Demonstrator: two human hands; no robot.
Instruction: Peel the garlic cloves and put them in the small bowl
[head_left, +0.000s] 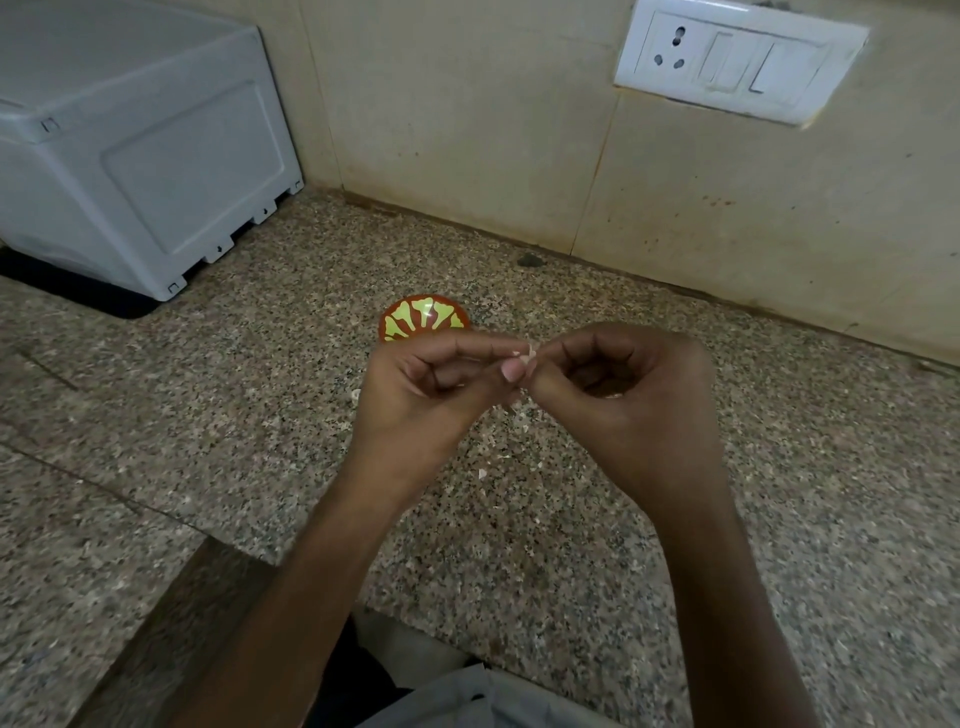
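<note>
Both hands meet just above the granite counter (260, 415), fingertips together, and they cover nearly all of what they hold. From my feed I see only a pale sliver of the garlic clove (528, 357) poking up between them. I cannot tell how much skin is on it. My left hand (431, 384) pinches it between thumb and forefinger, the other fingers curled into the palm. My right hand (623, 395) pinches the same clove from the other side, knuckles arched, with its palm in shadow.

Just beyond the left knuckles sits the small bowl (423, 314), red with a yellow-green pattern. Its near rim is hidden by the hand and I cannot make out its contents. Pale peel flakes (483, 473) lie scattered on the counter beneath the hands. A white plastic box (140, 156) is cut off at the upper left, and a switch plate (737, 62) is on the wall.
</note>
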